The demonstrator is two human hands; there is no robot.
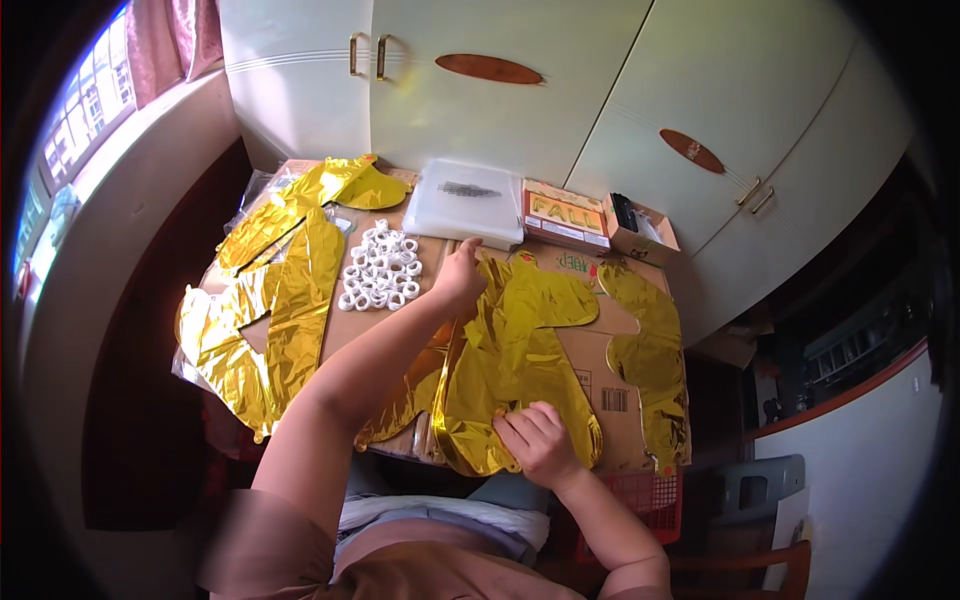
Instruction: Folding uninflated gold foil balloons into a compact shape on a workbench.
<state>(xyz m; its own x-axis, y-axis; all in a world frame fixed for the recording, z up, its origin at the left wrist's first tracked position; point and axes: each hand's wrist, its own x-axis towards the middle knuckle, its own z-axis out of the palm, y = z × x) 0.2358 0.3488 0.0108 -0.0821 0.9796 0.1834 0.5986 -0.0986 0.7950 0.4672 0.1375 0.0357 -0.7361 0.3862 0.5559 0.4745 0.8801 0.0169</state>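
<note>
A flat gold foil balloon [520,350] lies in front of me on the cardboard-covered table. My left hand [462,277] reaches to its far left corner, with fingers closed at the foil's edge. Near the balloon's front edge, my right hand [540,443] has its fingers curled on the foil, closed around a bit of it. Another gold foil piece lies partly under this balloon and my left forearm. Just beyond my left hand is a stack of clear plastic bags [465,200]. Small white coils of ribbon or string [380,270] sit left of that hand.
More gold foil balloons [305,290] cover the table's left side, and another [645,365] lies along the right edge. An orange-and-white box [566,213] and an open carton [640,230] stand at the back, before pale cabinets [500,110]. A red basket [650,500] is below right.
</note>
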